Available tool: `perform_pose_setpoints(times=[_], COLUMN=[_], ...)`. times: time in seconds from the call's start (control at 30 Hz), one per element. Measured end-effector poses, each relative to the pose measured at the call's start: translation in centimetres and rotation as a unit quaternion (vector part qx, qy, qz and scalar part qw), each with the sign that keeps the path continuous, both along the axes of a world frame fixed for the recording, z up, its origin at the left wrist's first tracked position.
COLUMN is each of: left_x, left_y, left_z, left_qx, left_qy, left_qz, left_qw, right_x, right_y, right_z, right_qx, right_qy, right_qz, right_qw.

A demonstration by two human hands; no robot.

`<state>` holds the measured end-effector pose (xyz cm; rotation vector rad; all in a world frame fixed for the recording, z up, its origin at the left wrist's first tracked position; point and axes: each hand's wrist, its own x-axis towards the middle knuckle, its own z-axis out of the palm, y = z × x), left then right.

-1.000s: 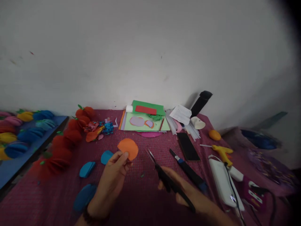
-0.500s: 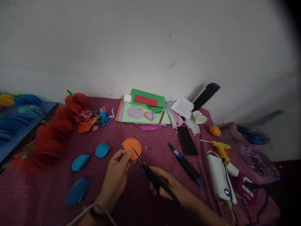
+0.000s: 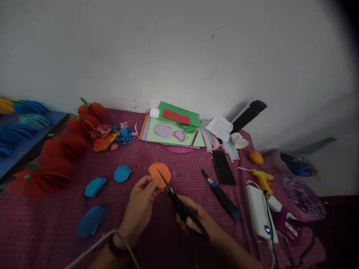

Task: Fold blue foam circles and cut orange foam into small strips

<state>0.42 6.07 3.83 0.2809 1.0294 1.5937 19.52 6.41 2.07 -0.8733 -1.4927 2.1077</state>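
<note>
Between the thumb and fingers of my left hand (image 3: 141, 201) is an orange paper circle (image 3: 161, 172), pinched at its lower left edge. My right hand (image 3: 193, 216) is closed around the black handles of a pair of scissors (image 3: 182, 209). The scissor blades lie across the circle, tips near its middle; whether they are cutting into it I cannot tell. Left of my hands lie blue paper circles in stacks: a small one (image 3: 122, 173), another (image 3: 95, 187) and a larger one (image 3: 92, 222).
Red paper pumpkins (image 3: 66, 145) line the left, beside paper scraps (image 3: 112, 136). Coloured sheets (image 3: 151, 136) lie at the back. On the right are a phone (image 3: 224, 168), a utility knife (image 3: 221, 196), a yellow glue gun (image 3: 263, 179) with its cord, and a white power bank (image 3: 259, 213).
The camera view has shifted slightly. My left hand and the orange circle stay together, and the scissors still lie across the circle with their tips a little higher in view.
</note>
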Motion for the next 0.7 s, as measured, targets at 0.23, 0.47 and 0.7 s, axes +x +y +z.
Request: perform_pose_setpoints(times=[0.23,0.47,0.7], left_x=[0.1,0.0,0.0], left_y=[0.0,0.1,0.1], left_z=[0.2,-0.1,0.1], left_qx=[0.001,-0.010,-0.018], left_qy=[0.000,-0.019,-0.037], left_qz=[-0.010,-0.007,-0.017], left_qw=[1.000,1.000,0.999], right_x=[0.0,-0.4,-0.8], right_y=[-0.1,-0.7,-1.5], right_z=[-0.4,-0.6,-1.1], right_qx=[-0.003,-0.038,-0.074], right_qy=[0.006,0.009,0.015], right_qz=[-0.007,-0.050,-0.090], right_qw=[1.000,0.998,0.993])
